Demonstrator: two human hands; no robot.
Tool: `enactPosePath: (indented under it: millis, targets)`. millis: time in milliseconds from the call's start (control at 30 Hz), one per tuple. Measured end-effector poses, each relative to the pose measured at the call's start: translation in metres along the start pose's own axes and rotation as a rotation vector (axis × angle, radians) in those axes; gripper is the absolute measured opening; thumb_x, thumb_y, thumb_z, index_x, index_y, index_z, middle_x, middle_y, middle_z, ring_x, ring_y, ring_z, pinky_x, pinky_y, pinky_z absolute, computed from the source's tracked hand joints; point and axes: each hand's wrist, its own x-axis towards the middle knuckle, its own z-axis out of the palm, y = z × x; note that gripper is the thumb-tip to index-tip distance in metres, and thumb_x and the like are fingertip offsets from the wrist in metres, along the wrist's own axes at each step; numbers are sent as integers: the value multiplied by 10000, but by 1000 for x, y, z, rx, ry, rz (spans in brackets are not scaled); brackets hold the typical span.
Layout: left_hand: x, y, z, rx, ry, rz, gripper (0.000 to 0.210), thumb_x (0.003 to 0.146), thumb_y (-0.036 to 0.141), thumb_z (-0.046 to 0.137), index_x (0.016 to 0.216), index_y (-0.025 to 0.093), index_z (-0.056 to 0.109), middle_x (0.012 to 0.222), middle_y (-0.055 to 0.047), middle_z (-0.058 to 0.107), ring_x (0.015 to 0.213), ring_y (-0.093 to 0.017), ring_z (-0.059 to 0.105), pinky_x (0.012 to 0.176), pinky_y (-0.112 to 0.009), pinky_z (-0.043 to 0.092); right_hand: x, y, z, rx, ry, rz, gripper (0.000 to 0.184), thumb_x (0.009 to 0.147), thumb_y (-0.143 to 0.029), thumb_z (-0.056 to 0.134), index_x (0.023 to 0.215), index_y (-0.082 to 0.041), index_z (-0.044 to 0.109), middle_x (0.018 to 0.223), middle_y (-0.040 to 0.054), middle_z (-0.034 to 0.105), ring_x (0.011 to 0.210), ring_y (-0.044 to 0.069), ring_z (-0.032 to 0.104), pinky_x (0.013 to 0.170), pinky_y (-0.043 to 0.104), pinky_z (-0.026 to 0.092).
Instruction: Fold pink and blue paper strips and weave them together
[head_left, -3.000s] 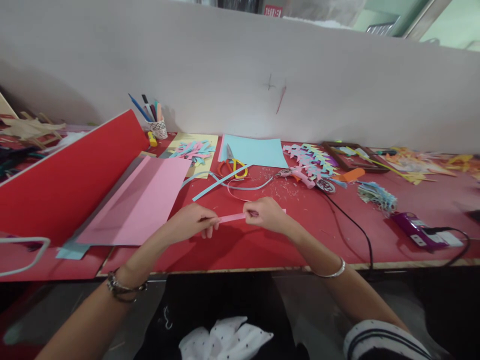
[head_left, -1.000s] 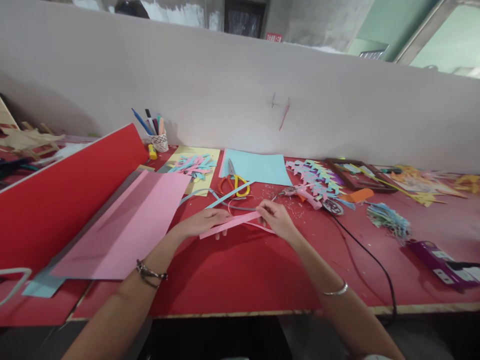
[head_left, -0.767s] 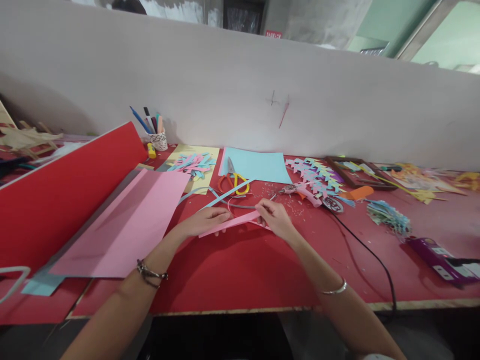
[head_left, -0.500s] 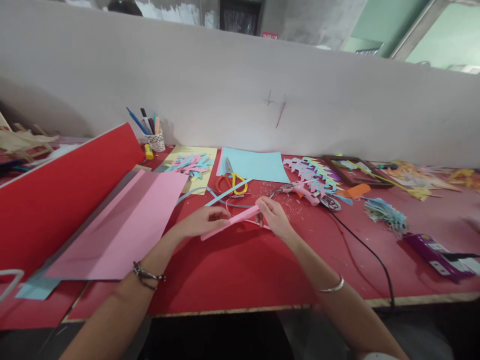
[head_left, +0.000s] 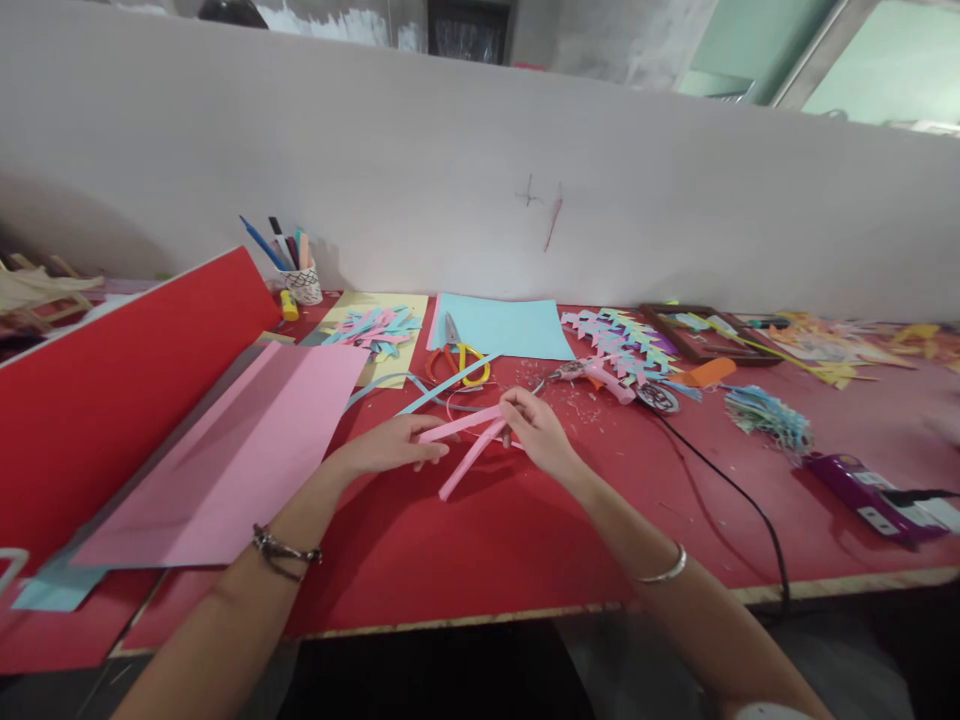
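Observation:
Two pink paper strips (head_left: 471,462) spread in a V above the red table. My right hand (head_left: 538,430) is closed and pinches them where they meet. The fingers of my left hand (head_left: 394,445) are closed around the far left end of the upper strip, while the lower one slants freely toward the front. Behind the hands lie a light blue paper strip (head_left: 450,383) and scissors (head_left: 474,366) with yellow and red handles. Part of another thin pink strip shows beside my right fingertips.
Pink sheets (head_left: 240,450) and a red board (head_left: 127,390) are at left. Behind are a pen cup (head_left: 304,284), paper scraps (head_left: 379,330) and a blue sheet (head_left: 510,328). At right are a pink glue gun (head_left: 611,382), its black cable, and a purple power strip (head_left: 862,495).
The pink paper, earlier held as one length between both hands, now shows as two strips fanned apart. My left fingers have shifted slightly. The camera view has turned a little.

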Motion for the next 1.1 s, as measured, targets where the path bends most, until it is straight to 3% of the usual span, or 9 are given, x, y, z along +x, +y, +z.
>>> enactPosePath:
  millis: [267, 433, 500, 567, 700, 833, 933, 1033, 1100]
  targets:
    - [2, 0, 9, -295, -73, -12, 534, 715, 610, 427, 935, 151, 588, 943, -90, 627, 747, -175, 606, 762, -335, 451, 0, 4, 3, 28, 75, -66, 126, 782, -306, 413, 698, -214, 400, 536, -53, 501, 464, 91, 491, 515, 228, 427]
    - [2, 3, 18, -309, -87, -8, 522, 718, 558, 497, 1082, 186, 537, 1133, -87, 581, 1047, -203, 520, 888, -310, 386, 2, 6, 6, 40, 130, -71, 124, 731, -310, 446, 669, -202, 445, 593, -39, 485, 547, 94, 488, 580, 229, 427]
    - [2, 5, 21, -350, -81, -10, 528, 747, 551, 462, 1129, 187, 490, 1065, -81, 611, 981, -185, 557, 844, -296, 406, 3, 7, 7, 43, 141, -56, 130, 718, -319, 457, 669, -199, 460, 621, -34, 477, 601, 100, 491, 634, 233, 429]
    - [3, 6, 23, -396, -76, -9, 498, 782, 557, 386, 1085, 176, 492, 893, -56, 639, 764, -145, 603, 696, -268, 442, 4, 9, 7, 51, 138, -39, 138, 720, -332, 454, 683, -200, 466, 648, -29, 480, 639, 106, 493, 674, 240, 431]
    - [3, 7, 22, -294, 7, 0, 355, 789, 500, 408, 718, 164, 499, 581, 43, 501, 453, -52, 429, 445, -195, 321, 5, 11, 5, 0, 140, -28, 154, 744, -338, 420, 672, -204, 445, 644, -21, 468, 639, 118, 485, 666, 253, 435]
    - [4, 5, 21, -172, 79, 33, 332, 763, 467, 453, 614, 171, 426, 493, 78, 391, 415, -41, 348, 422, -186, 272, 1, 8, 5, -276, 182, -223, 108, 760, -259, 419, 688, -199, 472, 754, 28, 505, 766, 151, 510, 740, 302, 424]
    - [4, 6, 23, -63, 111, 27, 332, 752, 474, 461, 614, 174, 422, 481, 80, 402, 402, -44, 353, 416, -190, 263, -5, 5, 7, -506, 100, -427, 66, 752, -233, 478, 736, -200, 533, 950, 72, 502, 974, 193, 474, 854, 359, 381]
    - [5, 6, 26, 10, 136, 47, 351, 751, 489, 455, 596, 180, 399, 463, 81, 406, 389, -49, 359, 409, -192, 262, -8, 4, 8, -625, -1, -476, 59, 756, -248, 517, 748, -209, 561, 992, 71, 501, 984, 203, 467, 840, 376, 381]
    - [6, 5, 26, 29, 138, 63, 333, 752, 478, 455, 606, 182, 410, 457, 81, 410, 392, -55, 371, 415, -194, 276, -8, 4, 8, -635, 9, -457, 63, 759, -250, 524, 730, -207, 559, 947, 63, 511, 939, 196, 481, 827, 378, 380]
